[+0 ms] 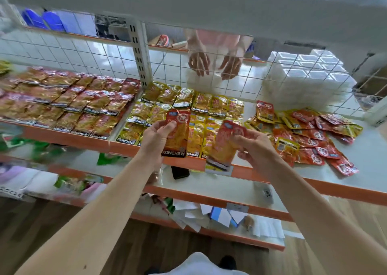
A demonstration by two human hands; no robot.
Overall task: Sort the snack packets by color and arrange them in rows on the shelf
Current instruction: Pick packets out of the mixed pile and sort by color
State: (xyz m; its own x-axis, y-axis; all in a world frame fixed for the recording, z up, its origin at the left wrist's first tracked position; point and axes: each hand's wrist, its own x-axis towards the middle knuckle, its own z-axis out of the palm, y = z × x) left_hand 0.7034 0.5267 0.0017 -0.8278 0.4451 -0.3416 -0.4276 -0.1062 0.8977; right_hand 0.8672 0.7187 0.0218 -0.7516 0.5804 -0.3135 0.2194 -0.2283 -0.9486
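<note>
Over the shelf's (pixel 272 177) near edge: left hand (pixel 156 137) pinches one red packet (pixel 177 134); right hand (pixel 256 146) grips another red packet (pixel 225 143), fingers curled.

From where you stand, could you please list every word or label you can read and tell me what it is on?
"KONCHEW": bottom band of the red packet in the left hand.
"KONCHEW": yellow packets in the rows.
"KONCHEW": red packets in the left rows.
Too blurred: packet in the right hand, shelf tag.
</note>
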